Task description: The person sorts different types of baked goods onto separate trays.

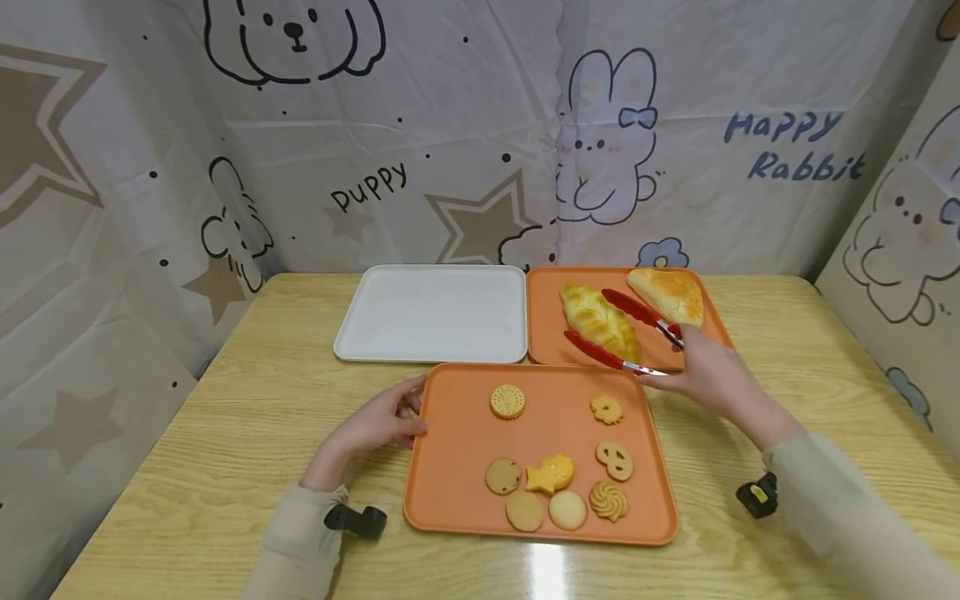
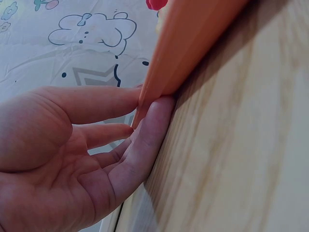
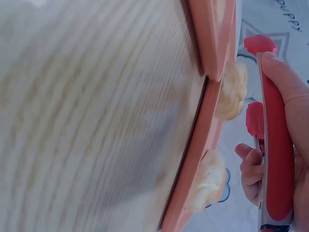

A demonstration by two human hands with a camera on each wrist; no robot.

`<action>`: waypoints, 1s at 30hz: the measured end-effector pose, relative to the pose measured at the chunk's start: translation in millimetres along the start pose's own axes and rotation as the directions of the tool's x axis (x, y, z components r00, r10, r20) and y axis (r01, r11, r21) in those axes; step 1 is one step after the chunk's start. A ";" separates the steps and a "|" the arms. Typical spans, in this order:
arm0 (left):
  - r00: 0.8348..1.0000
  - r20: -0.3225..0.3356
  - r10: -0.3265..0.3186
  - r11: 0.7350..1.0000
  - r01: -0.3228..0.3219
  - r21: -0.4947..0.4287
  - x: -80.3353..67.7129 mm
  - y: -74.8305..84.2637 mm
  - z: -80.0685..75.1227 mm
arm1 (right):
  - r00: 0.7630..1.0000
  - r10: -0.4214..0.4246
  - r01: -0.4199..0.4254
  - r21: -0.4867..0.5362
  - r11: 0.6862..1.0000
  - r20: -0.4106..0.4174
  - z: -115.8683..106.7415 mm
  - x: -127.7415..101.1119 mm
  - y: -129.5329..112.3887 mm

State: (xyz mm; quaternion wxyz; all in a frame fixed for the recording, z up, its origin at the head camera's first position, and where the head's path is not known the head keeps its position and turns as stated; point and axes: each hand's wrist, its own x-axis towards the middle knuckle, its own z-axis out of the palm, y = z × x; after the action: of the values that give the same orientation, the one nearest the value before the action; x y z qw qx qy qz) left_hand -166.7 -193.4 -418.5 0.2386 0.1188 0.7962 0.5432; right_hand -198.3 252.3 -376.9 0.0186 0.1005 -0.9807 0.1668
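Note:
My right hand (image 1: 712, 371) grips red-and-silver tongs (image 3: 279, 159), whose spread red tips stand over and to either side of a braided bread (image 1: 585, 310). In the right wrist view a gap shows between the tips and the bread. Behind it lies a golden half-moon pastry (image 1: 667, 292), on the same rear orange tray (image 1: 546, 337). The left edge of the front orange tray (image 1: 453, 475) is pinched by my left hand (image 1: 382, 421). In the left wrist view the thumb and fingertips meet its rim (image 2: 153, 79).
Several cookies sit on the front tray, among them a round cracker (image 1: 507, 402), a fish-shaped cookie (image 1: 551, 474) and a pretzel cookie (image 1: 615, 461). A white tray (image 1: 435, 312) stands back left, against the rear orange tray. Printed cloth (image 1: 465, 125) hangs behind the wooden table (image 1: 247, 442).

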 end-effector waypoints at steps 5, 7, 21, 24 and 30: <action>1.000 0.005 0.003 1.000 -0.003 -0.001 -0.6 0.9 -0.1 | 0.998 -0.061 0.061 -0.010 0.998 -0.002 -1.4 -8.3 -11.1; 1.000 0.007 0.003 1.000 -0.003 0.000 -0.9 1.3 -0.1 | 0.996 -0.083 0.083 -0.015 0.996 -0.009 -1.6 -11.4 -15.8; 1.000 0.012 0.010 1.000 -0.010 0.001 -2.5 3.5 1.0 | 0.984 -0.165 0.165 0.006 0.986 0.072 0.4 -26.8 -43.2; 1.000 0.013 0.011 1.000 -0.011 -0.001 -2.4 3.6 0.9 | 0.979 -0.177 0.176 0.015 0.984 0.104 0.5 -28.5 -48.3; 1.000 0.011 0.006 1.000 -0.006 0.000 -2.1 3.9 0.4 | 0.966 -0.211 0.215 -0.005 0.977 0.151 4.6 -31.2 -57.1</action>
State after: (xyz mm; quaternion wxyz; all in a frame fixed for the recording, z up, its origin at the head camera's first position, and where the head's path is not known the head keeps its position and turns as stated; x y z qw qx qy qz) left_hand -165.0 -192.5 -414.5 0.2415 0.1243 0.7945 0.5431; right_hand -156.2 204.0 -364.9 -0.0363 0.2173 -0.9646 0.1452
